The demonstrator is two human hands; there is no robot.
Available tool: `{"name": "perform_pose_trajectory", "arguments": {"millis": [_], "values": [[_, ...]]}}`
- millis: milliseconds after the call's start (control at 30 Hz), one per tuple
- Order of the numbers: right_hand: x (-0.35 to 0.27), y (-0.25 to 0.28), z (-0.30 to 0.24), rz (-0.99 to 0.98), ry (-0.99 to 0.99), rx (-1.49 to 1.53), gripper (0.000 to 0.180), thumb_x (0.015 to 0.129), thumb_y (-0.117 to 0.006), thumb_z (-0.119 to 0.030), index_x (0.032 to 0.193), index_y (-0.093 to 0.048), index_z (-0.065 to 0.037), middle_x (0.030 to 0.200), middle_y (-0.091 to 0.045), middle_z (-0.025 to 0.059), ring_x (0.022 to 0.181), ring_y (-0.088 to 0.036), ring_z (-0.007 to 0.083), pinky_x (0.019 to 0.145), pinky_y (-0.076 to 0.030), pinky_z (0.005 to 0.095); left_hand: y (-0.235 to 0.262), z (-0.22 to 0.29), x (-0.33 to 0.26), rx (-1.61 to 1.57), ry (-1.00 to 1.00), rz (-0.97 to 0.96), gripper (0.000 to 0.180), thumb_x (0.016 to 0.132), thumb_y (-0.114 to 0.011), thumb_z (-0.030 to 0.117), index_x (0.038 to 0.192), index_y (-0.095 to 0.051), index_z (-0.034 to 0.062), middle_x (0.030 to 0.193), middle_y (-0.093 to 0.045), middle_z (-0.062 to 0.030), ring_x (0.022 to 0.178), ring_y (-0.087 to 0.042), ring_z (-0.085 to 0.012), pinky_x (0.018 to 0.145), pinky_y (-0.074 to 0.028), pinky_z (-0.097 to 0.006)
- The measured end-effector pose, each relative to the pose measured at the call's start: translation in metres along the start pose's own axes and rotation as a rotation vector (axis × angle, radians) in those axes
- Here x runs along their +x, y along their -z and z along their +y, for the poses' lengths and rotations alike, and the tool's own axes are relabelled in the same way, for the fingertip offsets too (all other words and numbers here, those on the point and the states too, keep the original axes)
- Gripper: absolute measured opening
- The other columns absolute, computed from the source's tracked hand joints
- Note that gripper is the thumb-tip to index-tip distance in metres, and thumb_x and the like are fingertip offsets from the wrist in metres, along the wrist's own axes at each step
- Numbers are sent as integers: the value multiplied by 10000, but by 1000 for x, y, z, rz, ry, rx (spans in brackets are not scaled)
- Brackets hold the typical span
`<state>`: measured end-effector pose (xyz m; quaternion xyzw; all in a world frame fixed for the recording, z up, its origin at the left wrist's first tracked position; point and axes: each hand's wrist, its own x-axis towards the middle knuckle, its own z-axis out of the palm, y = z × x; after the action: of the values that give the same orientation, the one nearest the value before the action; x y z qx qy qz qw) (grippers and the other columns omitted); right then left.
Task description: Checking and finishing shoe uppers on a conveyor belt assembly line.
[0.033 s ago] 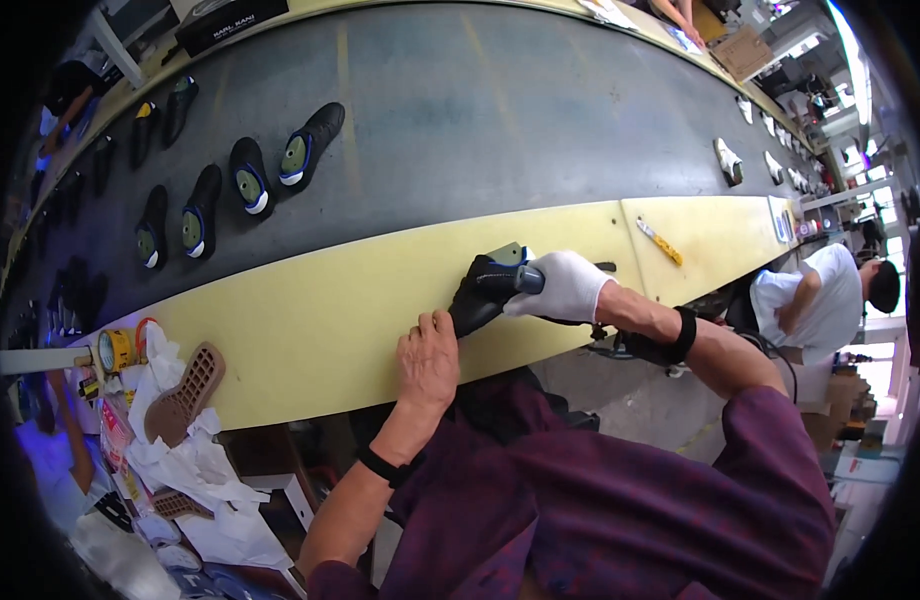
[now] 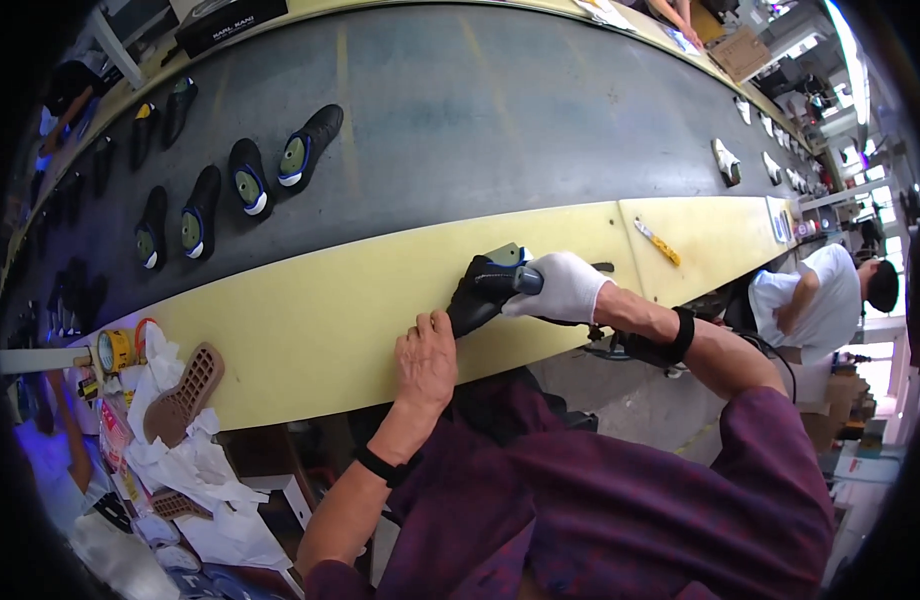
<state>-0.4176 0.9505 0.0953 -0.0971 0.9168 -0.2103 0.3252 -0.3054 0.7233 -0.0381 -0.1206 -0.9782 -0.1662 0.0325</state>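
Note:
A black shoe (image 2: pixel 470 298) with a green last inside rests on the pale yellow bench edge (image 2: pixel 360 295), its toe pointing toward me. My bare left hand (image 2: pixel 426 358) grips the toe end, its thumb side hidden. In a white glove, my right hand (image 2: pixel 572 288) is closed around a dark tool (image 2: pixel 527 281) whose blunt grey end lies against or just over the shoe's side; contact is unclear. The tool's kind cannot be made out. A thin dark piece (image 2: pixel 604 267) shows past the glove, perhaps part of that tool.
Black shoes (image 2: pixel 248 178) stand on the grey conveyor belt (image 2: pixel 430 110) at left, white shoes (image 2: pixel 726 161) at far right. A yellow cutter knife (image 2: pixel 658 242) lies on the bench. Brown soles (image 2: pixel 185 395), paper and tape (image 2: pixel 113 350) crowd the left. A person (image 2: pixel 805 300) sits at right.

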Motion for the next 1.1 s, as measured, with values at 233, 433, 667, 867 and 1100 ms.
{"name": "perform_pose_trajectory", "arguments": {"millis": [233,433,667,867,1100], "values": [[-7,14,-3,-118,-3,-68,488,829,-841,-504,967,-786,-39,827,-747,193,773,-736,350,772,-577,417,9,-5,-4,35,24,-102,347,962,-658,134,1268,-569,-3,1034,-641,-159,837,-702,-328,750,-541,-444],[-6,16,11,-126,-70,-25,490,847,-832,-528,972,-797,-56,820,-747,194,807,-757,359,778,-579,435,109,-69,-85,-403,704,138,168,1047,-581,124,1031,-727,41,844,-722,-151,748,-709,-266,697,-547,-411],[-28,38,25,-43,-5,95,468,844,-834,-510,974,-805,-61,822,-753,176,792,-757,333,777,-576,429,166,-22,-34,-423,452,403,261,1132,-553,227,1080,-690,11,873,-682,-108,711,-645,-191,675,-505,-321],[-22,46,6,-142,-8,-22,504,849,-822,-531,947,-787,-38,866,-760,204,837,-758,375,802,-587,453,141,-2,-43,-491,472,331,173,1100,-609,154,1094,-690,1,883,-666,-120,747,-663,-211,670,-505,-323],[0,15,21,-111,60,-45,484,830,-853,-529,961,-763,-72,868,-757,208,842,-745,418,802,-588,486,111,27,-9,-446,248,182,269,977,-729,97,1227,-666,20,1087,-683,-143,988,-692,-284,866,-539,-413]]}}
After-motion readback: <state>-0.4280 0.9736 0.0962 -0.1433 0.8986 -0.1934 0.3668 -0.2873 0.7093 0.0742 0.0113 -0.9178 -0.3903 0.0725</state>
